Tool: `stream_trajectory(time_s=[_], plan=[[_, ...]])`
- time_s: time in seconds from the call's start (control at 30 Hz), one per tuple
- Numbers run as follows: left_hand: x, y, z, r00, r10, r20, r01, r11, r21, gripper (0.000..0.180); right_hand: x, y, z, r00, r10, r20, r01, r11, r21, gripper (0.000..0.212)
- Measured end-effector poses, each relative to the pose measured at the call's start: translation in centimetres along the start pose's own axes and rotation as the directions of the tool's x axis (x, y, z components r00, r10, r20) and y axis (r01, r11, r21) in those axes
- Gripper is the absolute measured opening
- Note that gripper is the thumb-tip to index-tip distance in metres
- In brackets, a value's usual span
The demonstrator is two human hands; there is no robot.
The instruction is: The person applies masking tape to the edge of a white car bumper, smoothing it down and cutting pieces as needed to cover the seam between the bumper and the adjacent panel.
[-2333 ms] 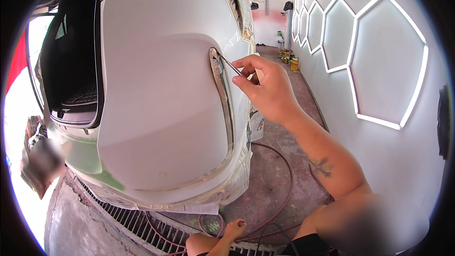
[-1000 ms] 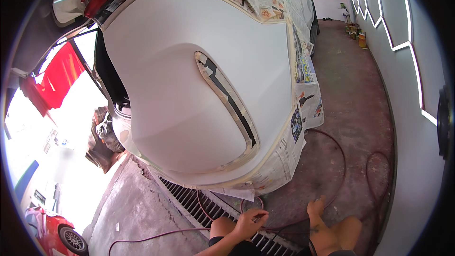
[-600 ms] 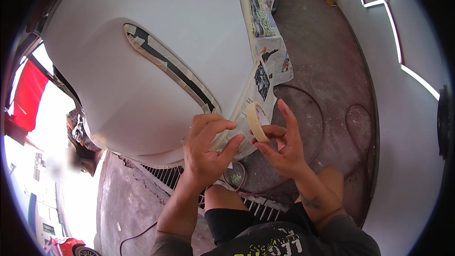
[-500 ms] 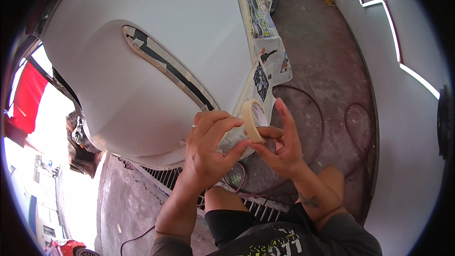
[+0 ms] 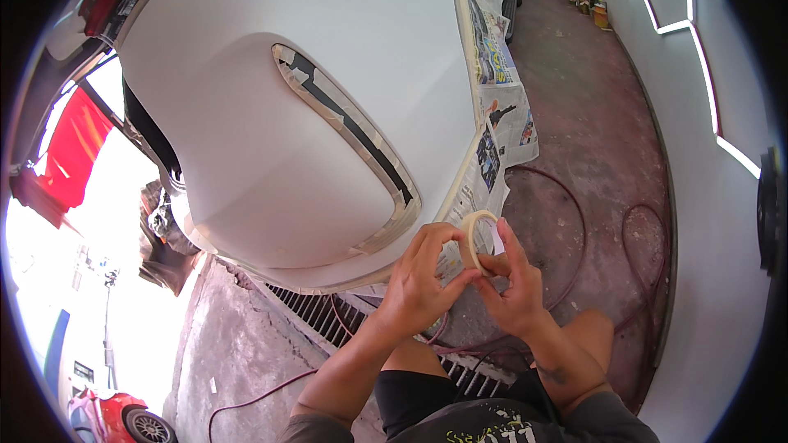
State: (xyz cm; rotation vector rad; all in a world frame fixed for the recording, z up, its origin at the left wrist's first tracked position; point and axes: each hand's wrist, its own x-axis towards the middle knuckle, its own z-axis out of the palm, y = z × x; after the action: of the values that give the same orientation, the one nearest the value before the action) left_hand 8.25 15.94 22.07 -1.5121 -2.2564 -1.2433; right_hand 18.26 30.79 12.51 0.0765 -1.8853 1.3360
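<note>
A cream roll of masking tape is held upright between my two hands, in front of the car's pale grey panel. My right hand grips it, with a finger inside the ring and the thumb at its lower edge. My left hand curls against the outer side of the roll, its thumb tip close to the right thumb. Whether a loose tape end is pinched there I cannot tell. A long curved slot in the panel is edged with strips of masking tape.
Taped newspaper covers the panel's right side. A dark red hose loops over the stained floor, and a metal drain grate runs below the panel. At right stands a wall with light strips. Cans sit far back.
My view has shifted, so the panel and hands appear further right and lower. The roll has turned slightly, and my right fingers have drawn in nearer to it.
</note>
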Motion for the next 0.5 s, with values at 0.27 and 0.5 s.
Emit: stream_trajectory(time_s=[0.27, 0.5], plan=[[-4.3, -2.6, 0.3, 0.995, -0.101, 0.013, 0.100, 0.994, 0.039, 0.028, -2.3, 0.7, 0.1, 0.966, 0.019, 0.257, -0.015, 1.000, -0.019, 0.081], [-8.0, -3.7, 1.9, 0.976, -0.213, 0.035, 0.207, 0.970, 0.129, 0.020, -3.7, 2.5, -0.1, 0.917, 0.015, 0.398, 0.044, 0.990, -0.137, 0.067]])
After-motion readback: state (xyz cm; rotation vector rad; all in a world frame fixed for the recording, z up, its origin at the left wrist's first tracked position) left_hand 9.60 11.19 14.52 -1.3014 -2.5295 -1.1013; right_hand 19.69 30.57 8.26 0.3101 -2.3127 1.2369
